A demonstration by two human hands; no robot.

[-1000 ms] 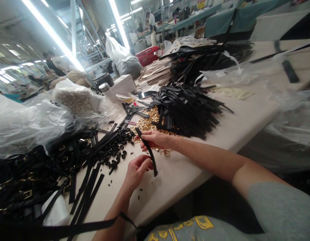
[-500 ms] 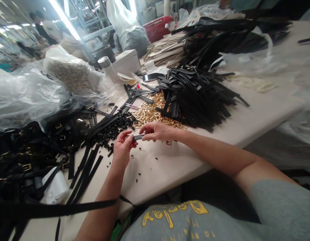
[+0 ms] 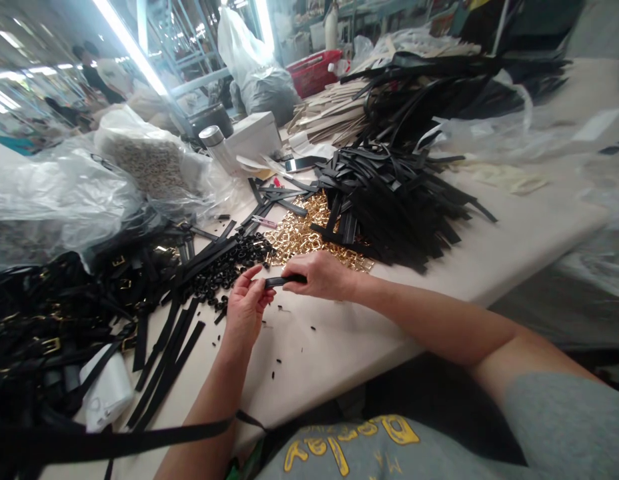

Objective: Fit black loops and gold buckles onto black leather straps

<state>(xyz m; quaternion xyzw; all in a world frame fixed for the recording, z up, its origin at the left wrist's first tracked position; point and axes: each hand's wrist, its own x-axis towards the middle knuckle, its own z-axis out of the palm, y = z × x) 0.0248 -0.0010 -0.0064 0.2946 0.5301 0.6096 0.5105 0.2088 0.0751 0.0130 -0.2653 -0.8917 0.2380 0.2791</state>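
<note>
A short black strap (image 3: 276, 282) stretches between my two hands, just above the table. My left hand (image 3: 246, 300) pinches its left end between thumb and fingers. Over its right part my right hand (image 3: 319, 275) is closed, with a dark end showing below the fingers. Behind the hands lies a heap of gold buckles (image 3: 304, 233). Small black loops (image 3: 229, 260) are piled beside it, near my left hand. A large bundle of black straps (image 3: 389, 207) rests beyond my right hand.
Finished-looking black straps with gold buckles (image 3: 52, 345) crowd the left side. Pink-handled snippers (image 3: 264, 222), a phone (image 3: 302, 163) and a flask (image 3: 214, 143) lie farther back. A white roll (image 3: 108, 393) sits at lower left. Plastic bags (image 3: 154, 157) stand behind. The table's front edge runs diagonally.
My right hand has closed over the right part of the strap, where its fingers were looser before. The strap shows longer between the hands. The view has tilted slightly.
</note>
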